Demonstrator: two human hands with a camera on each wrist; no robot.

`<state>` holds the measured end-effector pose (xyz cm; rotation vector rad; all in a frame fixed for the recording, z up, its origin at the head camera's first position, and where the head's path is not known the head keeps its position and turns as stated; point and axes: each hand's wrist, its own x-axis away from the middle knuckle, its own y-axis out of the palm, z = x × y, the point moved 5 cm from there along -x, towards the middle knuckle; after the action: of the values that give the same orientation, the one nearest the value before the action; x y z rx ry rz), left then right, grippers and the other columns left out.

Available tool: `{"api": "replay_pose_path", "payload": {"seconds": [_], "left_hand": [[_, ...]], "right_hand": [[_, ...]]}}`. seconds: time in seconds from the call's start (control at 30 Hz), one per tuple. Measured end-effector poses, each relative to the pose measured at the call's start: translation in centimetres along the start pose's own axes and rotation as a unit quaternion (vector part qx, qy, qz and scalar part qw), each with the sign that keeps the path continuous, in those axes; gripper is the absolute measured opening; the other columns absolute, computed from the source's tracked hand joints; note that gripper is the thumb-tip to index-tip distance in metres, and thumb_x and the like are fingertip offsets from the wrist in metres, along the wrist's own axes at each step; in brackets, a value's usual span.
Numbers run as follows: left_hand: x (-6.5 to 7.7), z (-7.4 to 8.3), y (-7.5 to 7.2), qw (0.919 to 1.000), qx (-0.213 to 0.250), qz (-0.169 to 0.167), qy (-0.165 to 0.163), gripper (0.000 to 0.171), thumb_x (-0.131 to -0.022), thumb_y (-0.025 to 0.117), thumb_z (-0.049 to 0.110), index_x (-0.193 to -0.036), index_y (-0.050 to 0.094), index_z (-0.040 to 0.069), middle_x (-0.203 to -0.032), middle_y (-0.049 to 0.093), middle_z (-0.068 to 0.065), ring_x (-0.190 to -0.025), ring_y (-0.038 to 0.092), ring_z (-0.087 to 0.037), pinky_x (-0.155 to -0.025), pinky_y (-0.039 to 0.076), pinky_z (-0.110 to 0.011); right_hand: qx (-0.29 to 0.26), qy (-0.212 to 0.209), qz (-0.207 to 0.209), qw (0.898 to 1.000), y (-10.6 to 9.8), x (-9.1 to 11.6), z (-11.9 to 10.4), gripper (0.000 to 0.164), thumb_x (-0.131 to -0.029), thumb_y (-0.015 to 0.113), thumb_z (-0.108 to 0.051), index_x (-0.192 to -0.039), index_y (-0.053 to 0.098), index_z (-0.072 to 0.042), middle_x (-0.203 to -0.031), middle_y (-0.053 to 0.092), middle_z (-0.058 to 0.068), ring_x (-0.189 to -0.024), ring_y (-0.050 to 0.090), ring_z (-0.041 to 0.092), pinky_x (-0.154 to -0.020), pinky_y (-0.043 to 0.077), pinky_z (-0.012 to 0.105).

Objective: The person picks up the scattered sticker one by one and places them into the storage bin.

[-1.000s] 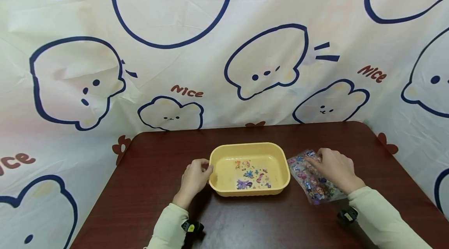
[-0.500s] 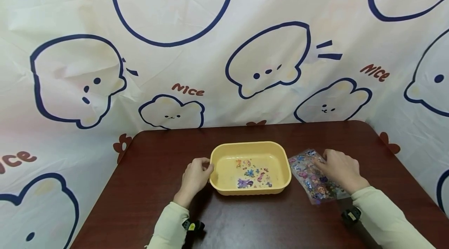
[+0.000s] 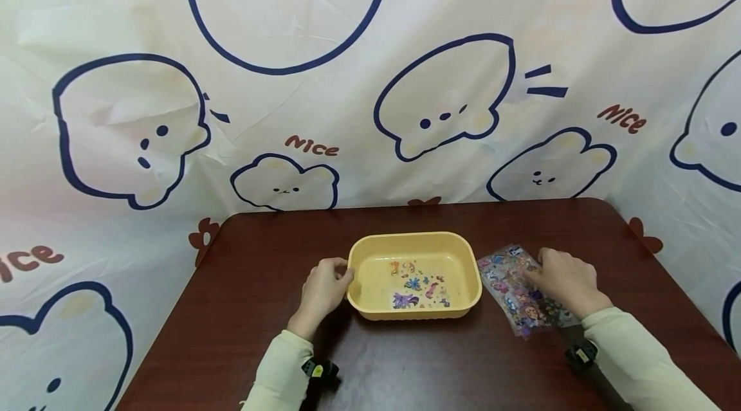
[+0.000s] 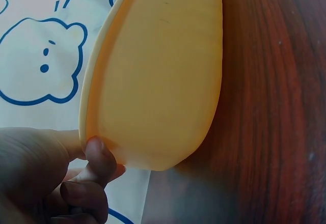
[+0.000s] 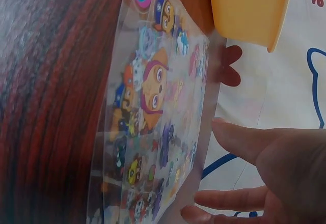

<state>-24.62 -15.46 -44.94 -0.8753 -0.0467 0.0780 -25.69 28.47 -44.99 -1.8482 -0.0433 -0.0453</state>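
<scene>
A yellow plastic basin (image 3: 414, 316) stands on the dark table, with small colourful stickers (image 3: 405, 300) on its floor. My left hand (image 3: 323, 289) pinches the left end of its rim between thumb and finger; the left wrist view shows fingertips (image 4: 102, 158) against the basin's wall (image 4: 158, 76). To the right lies a stack of clear sticker sheets (image 3: 509, 282) printed with cartoon characters. Over the stack's right part is my right hand (image 3: 566, 281). In the right wrist view its thumb (image 5: 239, 137) and fingers are spread apart beside the sheets (image 5: 153, 102), holding nothing; contact cannot be told.
Behind the brown table (image 3: 278, 237) hangs a pale cloth (image 3: 347, 102) with blue bear outlines. The sheets' upper left corner lies close to the basin's right end. A dark device is strapped to each wrist.
My right hand has drawn slightly to the right over the sticker sheets, uncovering a little more of them. The left hand keeps its place on the basin. The head view has shifted slightly.
</scene>
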Motion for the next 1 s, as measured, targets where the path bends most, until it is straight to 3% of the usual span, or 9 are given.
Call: {"api": "replay_pose_path", "payload": {"seconds": [0.47, 1.0], "left_hand": [[-0.07, 0.02, 0.05, 1.0000, -0.001, -0.001, -0.003, 0.032, -0.097, 0.064, 0.029, -0.120, 0.072, 0.009, -0.065, 0.067, 0.006, -0.056, 0.059, -0.009, -0.066, 0.046, -0.034], [-0.03, -0.06, 0.10, 0.9999, -0.003, -0.003, -0.011, 0.032, -0.097, 0.064, 0.029, -0.121, 0.071, 0.009, -0.067, 0.068, 0.006, -0.058, 0.059, -0.009, -0.068, 0.047, -0.035]], "right_hand": [[0.011, -0.008, -0.009, 1.000, 0.43, 0.15, 0.35, 0.044, -0.082, 0.080, -0.043, -0.074, 0.053, -0.009, -0.060, 0.043, 0.002, -0.055, 0.042, 0.017, -0.051, 0.029, 0.034], [0.022, 0.008, -0.027, 0.999, 0.54, -0.10, 0.82, 0.048, -0.081, 0.081, -0.044, -0.076, 0.052, -0.007, -0.062, 0.042, 0.003, -0.056, 0.043, 0.018, -0.053, 0.031, 0.035]]}}
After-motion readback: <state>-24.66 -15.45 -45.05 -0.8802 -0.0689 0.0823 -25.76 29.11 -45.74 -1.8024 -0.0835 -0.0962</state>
